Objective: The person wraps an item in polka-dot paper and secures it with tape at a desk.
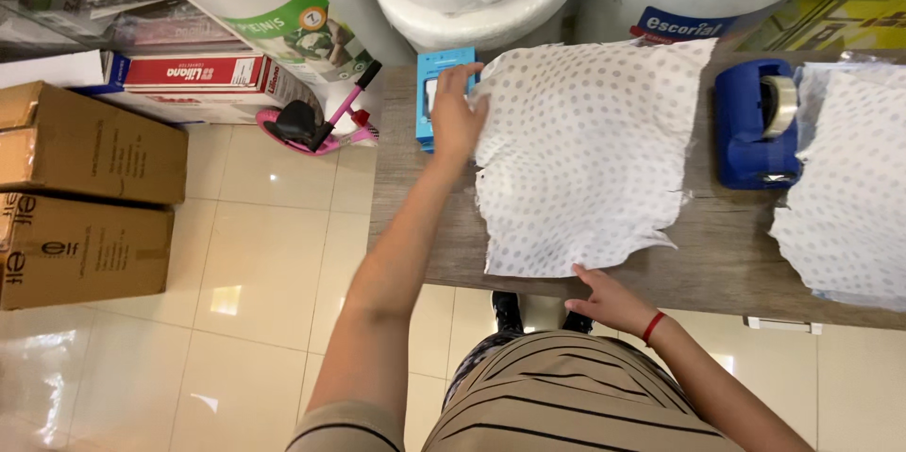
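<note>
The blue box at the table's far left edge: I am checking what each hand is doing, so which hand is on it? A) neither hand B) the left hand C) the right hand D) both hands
B: the left hand reaches out over the blue box with its fingers on it, while the right hand rests at the near edge of the dotted paper sheet on the table.

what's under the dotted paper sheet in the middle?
Only the wooden table shows around the dotted sheet. The blue box lies beside its left edge, under the left hand. Anything beneath the sheet is hidden.
</note>
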